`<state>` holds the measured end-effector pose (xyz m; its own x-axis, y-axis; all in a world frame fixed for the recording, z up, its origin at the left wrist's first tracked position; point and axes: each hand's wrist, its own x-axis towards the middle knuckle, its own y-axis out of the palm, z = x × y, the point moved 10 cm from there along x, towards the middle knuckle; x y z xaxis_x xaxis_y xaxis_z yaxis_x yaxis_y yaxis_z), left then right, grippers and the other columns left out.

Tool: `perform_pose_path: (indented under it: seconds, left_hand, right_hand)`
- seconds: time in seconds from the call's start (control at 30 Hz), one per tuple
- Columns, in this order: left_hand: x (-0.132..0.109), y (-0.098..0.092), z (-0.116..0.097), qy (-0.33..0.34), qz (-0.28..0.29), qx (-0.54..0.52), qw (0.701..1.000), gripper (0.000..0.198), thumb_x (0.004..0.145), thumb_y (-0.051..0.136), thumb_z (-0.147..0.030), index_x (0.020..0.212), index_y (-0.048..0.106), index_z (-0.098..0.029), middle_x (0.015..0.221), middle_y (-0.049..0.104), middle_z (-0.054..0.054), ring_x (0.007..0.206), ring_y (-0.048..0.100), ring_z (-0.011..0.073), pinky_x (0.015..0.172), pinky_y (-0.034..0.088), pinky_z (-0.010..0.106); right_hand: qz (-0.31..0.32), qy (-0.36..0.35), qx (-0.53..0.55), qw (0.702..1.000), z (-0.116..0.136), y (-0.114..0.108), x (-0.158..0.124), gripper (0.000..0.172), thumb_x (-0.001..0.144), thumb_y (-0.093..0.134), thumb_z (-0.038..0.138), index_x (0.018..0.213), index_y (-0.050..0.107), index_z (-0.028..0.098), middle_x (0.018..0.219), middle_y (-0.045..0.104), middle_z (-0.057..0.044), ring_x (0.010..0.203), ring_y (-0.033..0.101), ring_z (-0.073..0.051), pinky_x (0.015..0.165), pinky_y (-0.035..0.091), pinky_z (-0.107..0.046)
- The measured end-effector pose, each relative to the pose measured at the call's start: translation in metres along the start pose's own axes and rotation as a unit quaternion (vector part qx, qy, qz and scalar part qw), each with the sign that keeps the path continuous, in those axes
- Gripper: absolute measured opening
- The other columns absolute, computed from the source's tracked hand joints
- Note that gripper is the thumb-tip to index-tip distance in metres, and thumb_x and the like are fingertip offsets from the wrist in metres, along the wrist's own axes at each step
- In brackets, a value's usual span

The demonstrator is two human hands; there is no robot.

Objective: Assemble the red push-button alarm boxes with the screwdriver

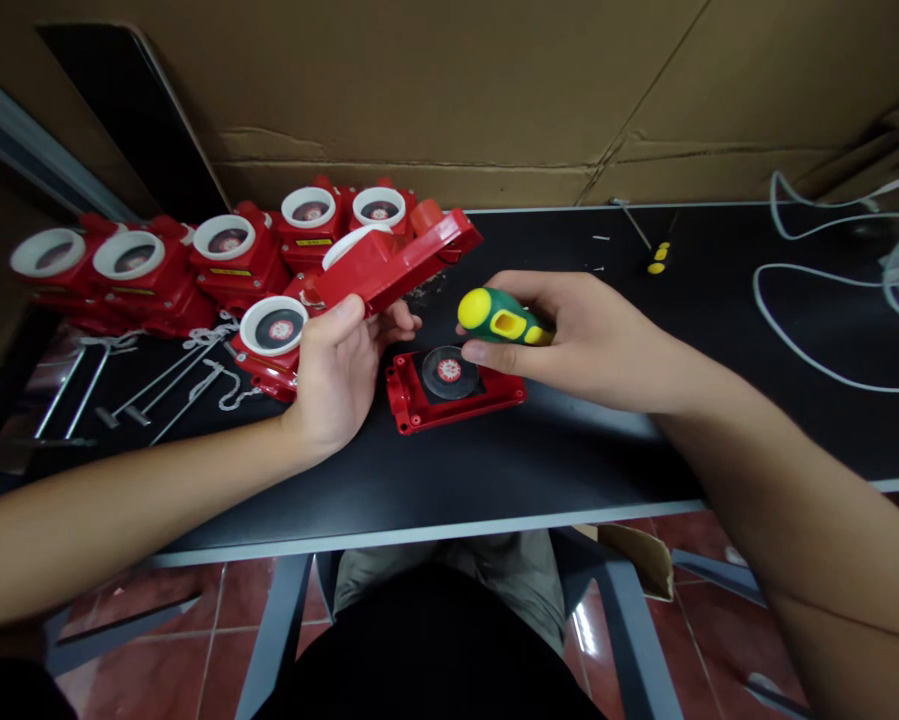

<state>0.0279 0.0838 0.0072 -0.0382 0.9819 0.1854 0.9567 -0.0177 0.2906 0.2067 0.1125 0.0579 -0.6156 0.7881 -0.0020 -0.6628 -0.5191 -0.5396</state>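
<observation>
My left hand [340, 375] holds up a red plastic housing cover [400, 268], tilted, with a white ring on its far side. My right hand [576, 335] is closed round a screwdriver [498, 315] with a green and yellow handle; its shaft does not show. Below and between the hands, a red housing base [456, 408] lies on the table, and on it sits a clear round disc [447, 374] with a red and white centre label. Close to my left wrist stands an assembled red box [269, 335] with a white ring.
Several more red boxes [228, 255] with white rings stand at the back left. Metal hammers [156, 390] with cords lie before them. A second screwdriver [657, 258] and small screws [600, 238] lie behind my right hand. White cable [816, 360] loops at the right.
</observation>
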Motion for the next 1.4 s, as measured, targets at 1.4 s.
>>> perform_pose_path:
  seconds: [1.4]
  left_hand:
    - [-0.031, 0.027, -0.015, 0.081, 0.161, 0.34, 0.923, 0.06, 0.084, 0.096, -0.039, 0.126, 0.056, -0.026, 0.142, 0.073, 0.013, 0.13, 0.077, 0.035, 0.114, 0.064, 0.054]
  right_hand:
    - [0.047, -0.265, -0.114, 0.956, 0.025, -0.004, -0.011, 0.051, 0.088, 0.101, 0.05, 0.128, 0.086, 0.021, 0.126, 0.08, -0.01, 0.103, 0.078, -0.022, 0.087, 0.061, -0.035]
